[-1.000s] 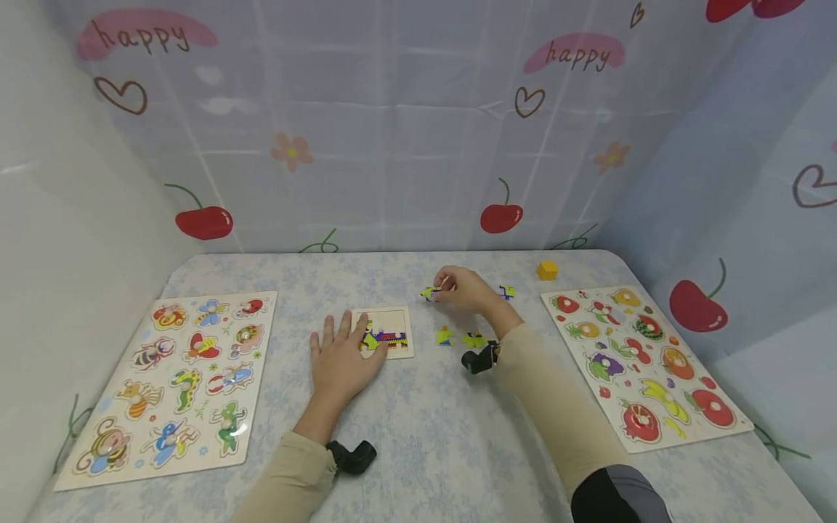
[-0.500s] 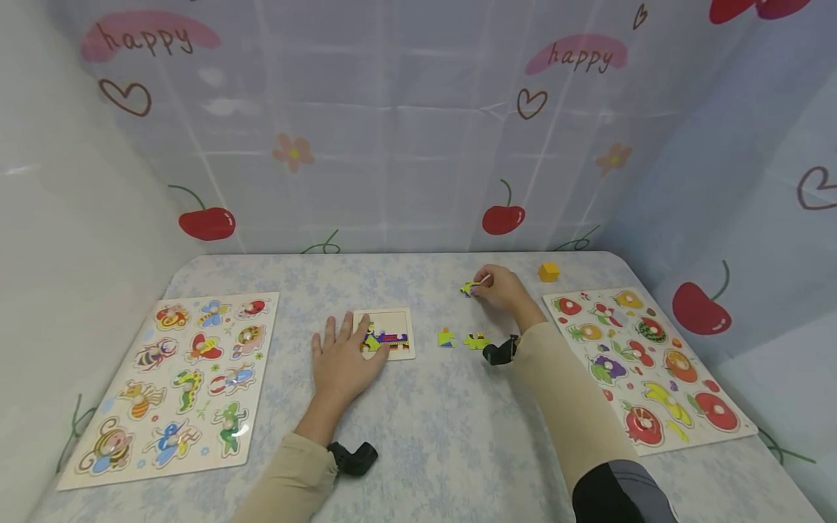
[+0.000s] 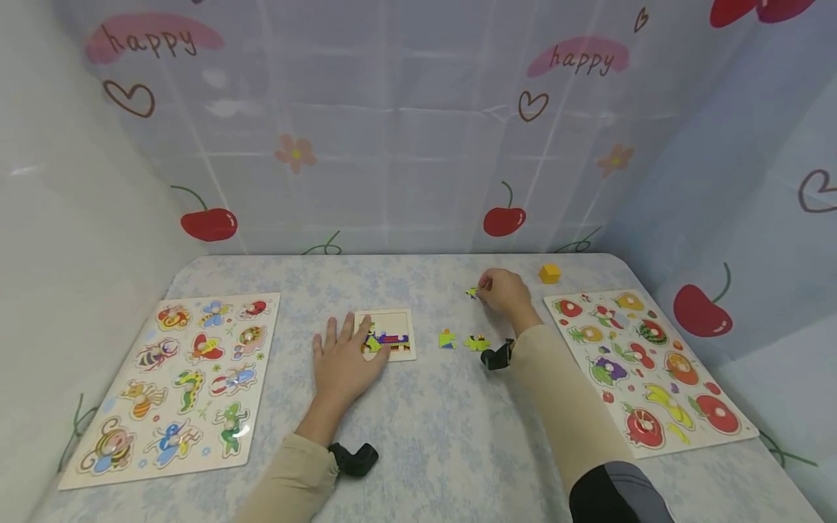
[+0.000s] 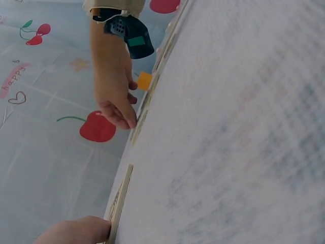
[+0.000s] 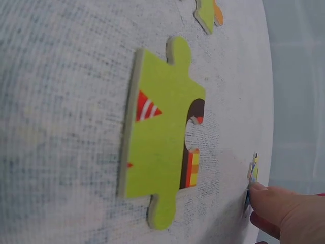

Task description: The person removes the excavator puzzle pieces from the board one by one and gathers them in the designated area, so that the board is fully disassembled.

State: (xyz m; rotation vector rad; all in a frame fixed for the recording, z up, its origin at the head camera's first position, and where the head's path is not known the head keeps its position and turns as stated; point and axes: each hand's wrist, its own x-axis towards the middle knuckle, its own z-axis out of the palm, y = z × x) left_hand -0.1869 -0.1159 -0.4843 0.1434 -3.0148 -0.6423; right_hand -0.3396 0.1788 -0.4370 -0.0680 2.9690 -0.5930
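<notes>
My left hand [image 3: 346, 367] lies spread with straight fingers on the left side of a small wooden puzzle tray [image 3: 392, 314]. In the left wrist view the thumb touches the edge of that tray [image 4: 121, 198]. Farther back, my right hand [image 3: 506, 294] pinches a yellow-green jigsaw piece [image 3: 471, 293] between thumb and fingers, low over the table. The right wrist view has the hand [image 5: 292, 213] at lower right with the piece [image 5: 254, 172] at its fingertips. A green piece with a red striped corner [image 5: 157, 127] lies flat nearby. Two loose pieces, one blue-marked [image 3: 447, 339], one red-marked [image 3: 477, 342], lie right of the tray.
A board of insect pictures [image 3: 196, 378] lies at the left of the table. On the right is a fruit-picture board [image 3: 644, 370]. A yellow block [image 3: 550, 274] stands near the back edge, before a printed curtain [image 3: 418, 160].
My right hand has moved right along the back of the table with the jigsaw piece, then lowered slightly. It now covers where another loose piece lay. The left hand stays on the tray.
</notes>
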